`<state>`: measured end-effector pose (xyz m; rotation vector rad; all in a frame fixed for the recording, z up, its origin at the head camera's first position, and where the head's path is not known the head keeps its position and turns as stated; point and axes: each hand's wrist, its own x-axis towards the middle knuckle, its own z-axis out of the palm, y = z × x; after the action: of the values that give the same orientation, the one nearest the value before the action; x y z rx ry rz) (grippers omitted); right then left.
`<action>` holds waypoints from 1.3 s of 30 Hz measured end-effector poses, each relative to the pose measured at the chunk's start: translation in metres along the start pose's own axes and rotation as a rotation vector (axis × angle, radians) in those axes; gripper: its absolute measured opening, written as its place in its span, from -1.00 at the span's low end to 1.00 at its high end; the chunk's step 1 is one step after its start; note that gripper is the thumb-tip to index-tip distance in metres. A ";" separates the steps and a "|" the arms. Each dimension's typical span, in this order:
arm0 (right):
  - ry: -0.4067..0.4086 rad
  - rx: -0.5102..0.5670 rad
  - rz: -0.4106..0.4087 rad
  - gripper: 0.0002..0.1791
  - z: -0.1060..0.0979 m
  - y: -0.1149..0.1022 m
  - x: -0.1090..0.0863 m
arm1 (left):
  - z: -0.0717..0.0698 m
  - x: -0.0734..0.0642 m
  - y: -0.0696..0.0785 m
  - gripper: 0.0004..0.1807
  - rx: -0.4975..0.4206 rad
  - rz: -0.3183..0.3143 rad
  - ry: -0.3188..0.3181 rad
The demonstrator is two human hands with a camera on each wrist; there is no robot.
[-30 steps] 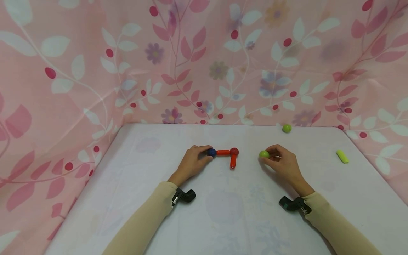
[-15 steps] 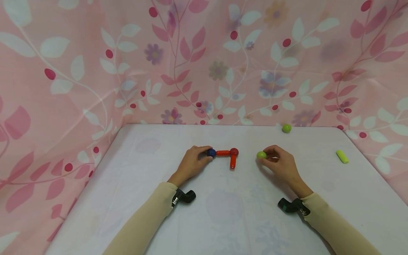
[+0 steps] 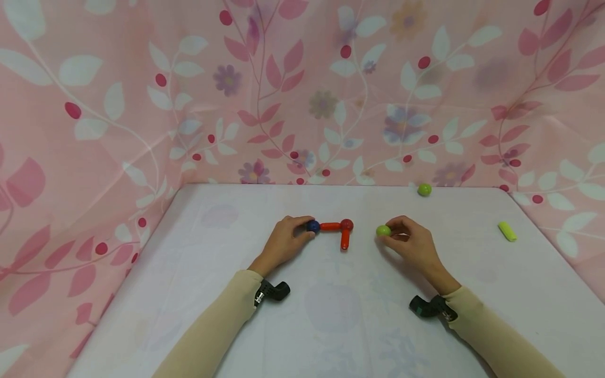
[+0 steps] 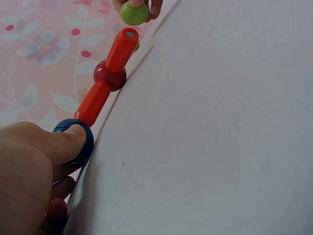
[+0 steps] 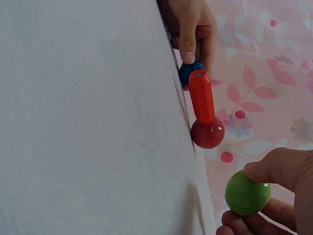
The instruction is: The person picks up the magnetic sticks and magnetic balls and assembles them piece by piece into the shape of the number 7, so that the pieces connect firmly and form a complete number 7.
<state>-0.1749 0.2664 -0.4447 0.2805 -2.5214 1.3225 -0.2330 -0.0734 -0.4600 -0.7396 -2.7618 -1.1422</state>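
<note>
Between thumb and fingers my left hand [image 3: 282, 242] pinches a blue ball [image 3: 313, 226]. A red rod [image 3: 330, 227] joins that ball to a dark red ball [image 3: 347, 224], and a second red rod [image 3: 345, 239] sticks out from the red ball toward me. In the left wrist view this rod's free end shows a small grey metallic spot. To the right, my right hand [image 3: 412, 249] pinches a green ball [image 5: 247, 193], apart from the red pieces. The left wrist view also shows this green ball [image 4: 134, 13] beyond the rod's free end.
Another green ball [image 3: 425, 189] sits by the table's back edge. A yellow-green rod [image 3: 508, 231] lies near the right edge. The table has a white patterned cloth [image 3: 331, 315]; a pink floral curtain [image 3: 302, 94] hangs behind it and at the left.
My right hand has moved slightly left with the green ball, closer to the red pieces. The left hand, with the blue ball and joined pieces, stays nearly in place.
</note>
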 end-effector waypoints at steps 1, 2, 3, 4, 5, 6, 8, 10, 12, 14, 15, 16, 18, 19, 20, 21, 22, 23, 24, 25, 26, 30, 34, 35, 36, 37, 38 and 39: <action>-0.004 0.003 0.000 -0.67 0.001 -0.001 0.000 | 0.000 0.000 0.000 -0.54 0.000 -0.001 0.000; -0.008 0.006 -0.001 -0.67 0.002 -0.002 -0.001 | 0.000 0.000 0.000 -0.54 0.001 -0.002 0.001; -0.013 0.010 -0.002 -0.67 0.003 -0.004 -0.002 | 0.001 0.000 0.000 -0.54 0.000 -0.002 0.002; -0.017 0.014 -0.001 -0.67 0.004 -0.005 -0.002 | 0.001 0.001 0.000 -0.54 -0.001 -0.002 0.002; -0.023 0.019 -0.001 -0.68 0.004 -0.007 -0.003 | 0.001 0.001 -0.001 -0.54 0.000 -0.004 0.001; -0.029 0.023 0.001 -0.68 0.005 -0.009 -0.004 | 0.001 0.001 -0.001 -0.53 0.001 -0.004 0.002; -0.043 0.029 0.008 -0.67 0.007 -0.012 -0.005 | 0.001 0.002 -0.001 -0.53 0.002 -0.002 0.004; -0.057 0.031 0.015 -0.67 0.009 -0.014 -0.006 | 0.001 0.002 -0.001 -0.54 0.003 -0.002 0.004; -0.071 0.030 0.024 -0.67 0.011 -0.016 -0.007 | 0.001 0.001 -0.001 -0.54 0.005 -0.003 0.006; -0.081 0.033 0.024 -0.67 0.012 -0.018 -0.008 | 0.001 0.001 -0.001 -0.55 0.004 -0.003 0.008; -0.085 0.035 0.023 -0.67 0.013 -0.019 -0.008 | 0.001 0.001 -0.001 -0.55 0.005 -0.003 0.008; -0.089 0.038 0.021 -0.67 0.014 -0.020 -0.009 | 0.000 0.000 -0.001 -0.55 0.005 -0.004 0.008; -0.097 0.046 0.018 -0.67 0.016 -0.020 -0.009 | 0.000 0.000 -0.002 -0.54 0.003 -0.005 0.008; -0.101 0.050 0.014 -0.67 0.017 -0.021 -0.010 | 0.000 0.000 -0.002 -0.54 0.004 -0.004 0.009; -0.104 0.052 0.013 -0.68 0.018 -0.021 -0.010 | 0.000 0.000 -0.002 -0.54 0.004 -0.004 0.009; -0.106 0.055 0.012 -0.68 0.019 -0.022 -0.010 | 0.000 0.000 -0.002 -0.54 0.005 -0.004 0.009; -0.108 0.059 0.012 -0.68 0.020 -0.022 -0.011 | 0.001 0.000 -0.003 -0.54 0.005 -0.003 0.010; -0.110 0.062 0.014 -0.68 0.021 -0.023 -0.011 | 0.001 0.000 -0.003 -0.54 0.005 -0.001 0.011; -0.112 0.063 0.014 -0.68 0.022 -0.023 -0.011 | 0.001 0.000 -0.003 -0.54 0.006 0.000 0.012; -0.115 0.068 0.012 -0.68 0.023 -0.024 -0.012 | 0.001 0.000 -0.003 -0.54 0.007 0.000 0.011; -0.117 0.071 0.015 -0.68 0.023 -0.025 -0.012 | 0.001 0.000 -0.003 -0.54 0.007 -0.001 0.011; -0.126 0.085 0.019 -0.66 0.025 -0.028 -0.013 | 0.001 0.000 -0.003 -0.53 0.004 0.000 0.011; -0.127 0.090 0.019 -0.66 0.026 -0.031 -0.015 | 0.001 0.000 -0.003 -0.54 -0.002 0.006 0.013; -0.127 0.091 0.019 -0.66 0.027 -0.031 -0.015 | 0.001 0.000 -0.003 -0.54 -0.003 0.008 0.014; -0.126 0.092 0.017 -0.66 0.027 -0.031 -0.015 | 0.001 0.000 -0.003 -0.54 -0.003 0.008 0.014; -0.125 0.096 0.018 -0.66 0.027 -0.031 -0.016 | 0.001 0.000 -0.003 -0.54 -0.004 0.008 0.013; -0.125 0.101 0.018 -0.66 0.028 -0.031 -0.016 | 0.001 0.000 -0.003 -0.54 -0.005 0.008 0.012; -0.123 0.105 0.016 -0.66 0.028 -0.031 -0.016 | 0.001 0.001 -0.003 -0.54 -0.006 0.009 0.012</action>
<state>-0.1549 0.2263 -0.4415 0.3752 -2.5624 1.4889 -0.2345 -0.0738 -0.4625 -0.7423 -2.7439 -1.1502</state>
